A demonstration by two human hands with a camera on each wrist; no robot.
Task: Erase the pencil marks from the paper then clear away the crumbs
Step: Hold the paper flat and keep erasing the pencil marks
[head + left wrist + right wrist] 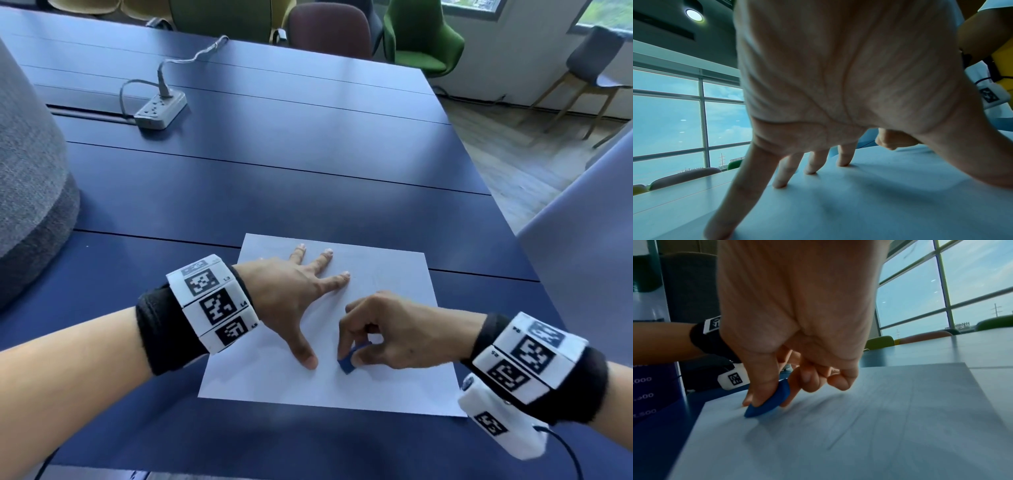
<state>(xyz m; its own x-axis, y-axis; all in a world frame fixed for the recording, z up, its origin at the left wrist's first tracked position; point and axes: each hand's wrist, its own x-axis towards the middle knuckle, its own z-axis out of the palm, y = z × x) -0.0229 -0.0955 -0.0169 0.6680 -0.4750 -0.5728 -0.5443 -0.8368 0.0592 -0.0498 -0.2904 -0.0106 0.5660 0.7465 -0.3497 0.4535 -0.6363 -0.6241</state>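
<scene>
Out to my left, well apart from the work, a power strip (160,110) lies on the blue tabletop (274,178), far enough off that its cable cannot catch my arms. My left hand (294,294) is spread wide on the paper (404,383), fingertips (842,162) and thumb planted on the sheet with the palm arched above it; I judge that stance is there to pin the sheet so it neither slides nor buckles under rubbing. Just to the right of that thumb, my right hand (387,329) pinches the blue eraser (347,364) between thumb and forefinger, the other fingers curled in, and tilts it so one corner bears on the paper, which concentrates the pressure. Faint pencil lines (846,434) show on the sheet ahead of the eraser, so erasing looks unfinished. I cannot make out any crumbs.
</scene>
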